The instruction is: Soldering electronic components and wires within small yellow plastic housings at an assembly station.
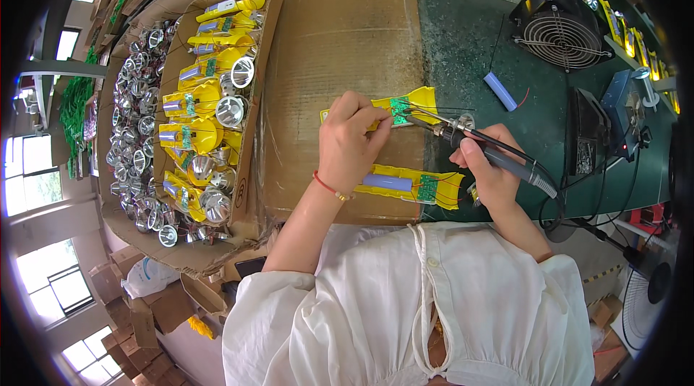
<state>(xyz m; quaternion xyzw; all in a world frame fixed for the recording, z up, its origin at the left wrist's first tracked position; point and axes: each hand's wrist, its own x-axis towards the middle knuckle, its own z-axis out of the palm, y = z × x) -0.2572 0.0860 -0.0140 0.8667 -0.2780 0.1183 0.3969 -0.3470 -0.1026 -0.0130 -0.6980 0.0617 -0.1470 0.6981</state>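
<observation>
My right hand (495, 173) is closed round the handle of a soldering iron (504, 163). The tip reaches left to a green circuit board (400, 111) in a yellow plastic shell (425, 103). Over the left part of this shell, my left hand (352, 133) is closed in a pinch beside the board; what its fingertips hold is hidden. Thin dark wires (448, 108) run right from the board. Nearer to me lies a second yellow shell (450, 191) with a blue cylindrical battery cell (388, 182) and a green board (428, 188).
At left, a cardboard box (264, 61) holds several yellow shells and many silver reflector cups (137, 126). A flat cardboard sheet (336, 39) covers part of the green table. To the right are a loose blue cell (500, 91), a black fan (560, 28) and a blue box-shaped device (620, 108).
</observation>
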